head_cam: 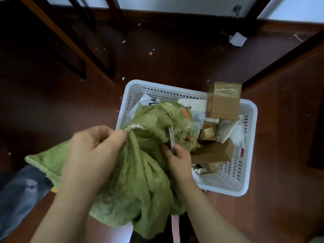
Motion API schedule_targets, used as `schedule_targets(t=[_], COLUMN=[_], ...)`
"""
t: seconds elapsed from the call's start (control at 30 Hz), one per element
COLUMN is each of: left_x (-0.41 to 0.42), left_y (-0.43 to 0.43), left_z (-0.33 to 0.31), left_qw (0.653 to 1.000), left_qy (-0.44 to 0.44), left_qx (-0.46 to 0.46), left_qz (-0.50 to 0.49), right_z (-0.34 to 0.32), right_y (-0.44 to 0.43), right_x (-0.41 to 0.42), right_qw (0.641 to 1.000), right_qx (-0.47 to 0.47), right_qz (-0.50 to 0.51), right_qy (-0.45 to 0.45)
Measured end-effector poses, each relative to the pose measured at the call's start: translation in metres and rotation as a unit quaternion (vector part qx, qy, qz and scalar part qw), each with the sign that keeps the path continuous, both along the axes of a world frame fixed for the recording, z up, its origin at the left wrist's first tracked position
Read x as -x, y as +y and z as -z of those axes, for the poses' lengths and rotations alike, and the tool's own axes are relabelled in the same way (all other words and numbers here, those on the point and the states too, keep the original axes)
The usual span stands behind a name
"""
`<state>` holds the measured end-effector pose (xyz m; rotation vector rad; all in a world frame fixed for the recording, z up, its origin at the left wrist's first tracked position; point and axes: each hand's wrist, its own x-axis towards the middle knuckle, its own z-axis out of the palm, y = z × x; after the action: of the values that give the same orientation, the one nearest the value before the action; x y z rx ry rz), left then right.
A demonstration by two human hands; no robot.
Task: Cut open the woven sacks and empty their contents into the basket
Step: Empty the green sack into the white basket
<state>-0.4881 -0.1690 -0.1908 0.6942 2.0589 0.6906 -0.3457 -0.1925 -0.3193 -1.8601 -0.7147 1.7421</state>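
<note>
Dark red-brown floor (157, 64) fills most of the frame, w/ small paper scraps in the upper part and dark furniture legs (73, 42) at upper left. At centre right stands the white basket (249, 111), which holds cardboard boxes (223, 102) and pale packets. In the lower centre is the green woven sack (140, 172), its frayed end lying over the basket's left part. The left hand (93, 151) grips a bunch of the fabric, fingers curled tight round it. The right hand (178, 158) holds a thin metal cutting tool (172, 139), prob. scissors, fingers closed round the handle, blade pointing up into the fabric.

Risks, as I judge them: the blade is near the left fingers, so a slip through the loose weave can reach them. Frayed threads may catch the blade. Also, much of the sack hangs outside the rim, so contents may drop on the floor instead of into the basket.
</note>
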Motion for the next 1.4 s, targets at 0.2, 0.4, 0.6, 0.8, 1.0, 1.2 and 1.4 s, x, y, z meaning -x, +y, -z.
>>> schedule_targets(t=[0.2, 0.4, 0.6, 0.8, 1.0, 1.2, 1.4], left_x=[-0.007, -0.009, -0.009, -0.04, -0.029, -0.002, -0.022], left_y=[-0.009, -0.015, -0.034, -0.032, -0.031, -0.045, -0.016], left_z=[0.012, 0.056, 0.088, 0.088, 0.08, 0.083, 0.072], left_qw=[0.994, 0.997, 0.988, 0.989, 0.979, 0.979, 0.971], left_qy=[-0.072, -0.027, -0.132, -0.14, -0.191, -0.182, -0.186], left_qx=[-0.047, -0.056, -0.018, -0.03, -0.067, -0.054, -0.109], left_qz=[-0.065, -0.045, -0.076, 0.031, -0.029, -0.068, -0.099], right_z=[-0.002, 0.007, 0.003, -0.018, 0.004, 0.019, -0.009], right_y=[-0.009, -0.027, -0.023, 0.042, 0.078, 0.091, 0.082], right_x=[0.004, -0.012, -0.046, -0.018, -0.023, -0.059, -0.053], right_qw=[0.992, 0.983, 0.988, 0.993, 0.965, 0.921, 0.979], right_qx=[0.019, 0.064, 0.086, 0.112, 0.135, 0.059, 0.022], right_qz=[0.109, 0.148, 0.109, -0.012, 0.222, 0.365, 0.203], right_qy=[0.066, 0.093, -0.074, -0.026, -0.022, -0.118, 0.011])
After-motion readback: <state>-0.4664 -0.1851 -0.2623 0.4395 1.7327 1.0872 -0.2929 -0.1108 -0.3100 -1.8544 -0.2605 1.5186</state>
